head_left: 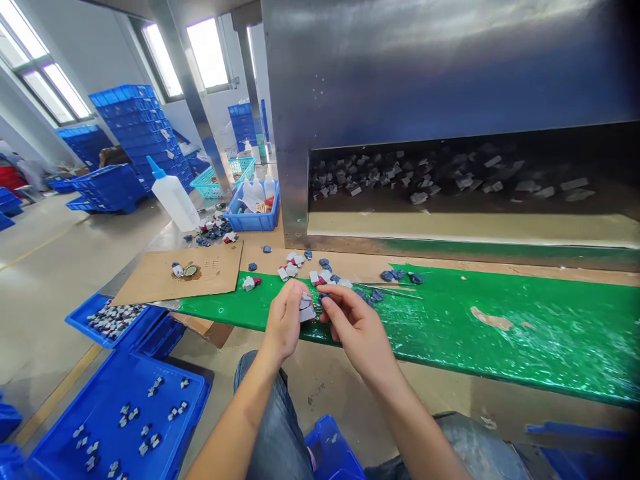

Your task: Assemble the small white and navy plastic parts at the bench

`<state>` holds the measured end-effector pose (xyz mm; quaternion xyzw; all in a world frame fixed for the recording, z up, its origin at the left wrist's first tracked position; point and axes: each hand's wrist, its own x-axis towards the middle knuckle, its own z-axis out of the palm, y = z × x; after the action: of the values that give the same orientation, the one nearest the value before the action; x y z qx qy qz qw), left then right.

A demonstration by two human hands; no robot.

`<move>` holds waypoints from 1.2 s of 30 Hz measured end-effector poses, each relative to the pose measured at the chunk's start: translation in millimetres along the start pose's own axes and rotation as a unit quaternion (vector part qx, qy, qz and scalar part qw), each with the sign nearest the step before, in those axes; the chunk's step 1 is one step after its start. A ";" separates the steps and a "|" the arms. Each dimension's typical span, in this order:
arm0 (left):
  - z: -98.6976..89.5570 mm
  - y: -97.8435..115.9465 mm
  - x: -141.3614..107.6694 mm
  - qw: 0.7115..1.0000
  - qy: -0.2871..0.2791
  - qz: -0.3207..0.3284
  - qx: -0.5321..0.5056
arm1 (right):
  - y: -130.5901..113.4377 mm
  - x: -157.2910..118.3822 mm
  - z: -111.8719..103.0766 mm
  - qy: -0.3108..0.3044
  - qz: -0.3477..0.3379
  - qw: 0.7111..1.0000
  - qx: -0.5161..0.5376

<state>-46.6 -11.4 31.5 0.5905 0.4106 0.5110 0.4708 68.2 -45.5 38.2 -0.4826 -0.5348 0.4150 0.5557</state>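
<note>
Near the front edge of the green bench surface (500, 347), my left hand (286, 317) is closed around a small white-grey piece (307, 312). My right hand (353, 317) is just to its right, fingertips pinched on a small dark blue piece (323, 299), close to the white-grey one. Behind both hands lie loose white, red and dark blue pieces (293, 265). Thin metal tweezers (395, 291) rest right of them, beside more dark blue pieces (415, 278).
Left of the hands, a cardboard sheet (220, 270) holds a small round dish (191, 270). Behind it stand a white bottle (176, 202) and a blue basket (255, 221). A metal housing (450, 73) rises behind the bench. A blue tray (120, 380) with pieces is lower left.
</note>
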 end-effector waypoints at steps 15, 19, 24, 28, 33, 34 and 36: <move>2.0 -7.3 -7.8 0.991 0.019 0.063 0.115 | 15.1 -9.6 -1.2 0.045 -0.161 0.971 -0.169; 2.7 -8.3 -8.9 0.985 0.021 0.079 0.149 | 15.0 -11.0 -2.7 0.036 -0.184 0.963 -0.196; 6.9 -9.1 -9.1 0.970 0.034 0.115 0.213 | 14.0 -11.9 -7.1 -0.025 -0.151 0.974 -0.167; 10.9 -9.9 -7.1 0.965 0.079 0.122 0.219 | 15.1 -12.3 -7.0 -0.027 -0.108 0.983 -0.145; 10.5 -11.1 -7.8 0.961 0.081 0.157 0.212 | 14.3 -10.6 -9.7 -0.081 -0.064 0.990 -0.094; 9.6 -11.6 -8.5 0.961 0.078 0.166 0.209 | 13.6 -10.2 -10.3 -0.090 -0.059 0.991 -0.079; 8.2 -12.5 -10.0 0.959 0.078 0.184 0.201 | 12.2 -9.7 -10.4 -0.101 -0.054 0.992 -0.059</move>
<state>-39.9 -19.5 16.9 0.6971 0.4244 0.5398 0.2065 78.4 -53.7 24.7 -0.4404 -0.6369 0.3989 0.4912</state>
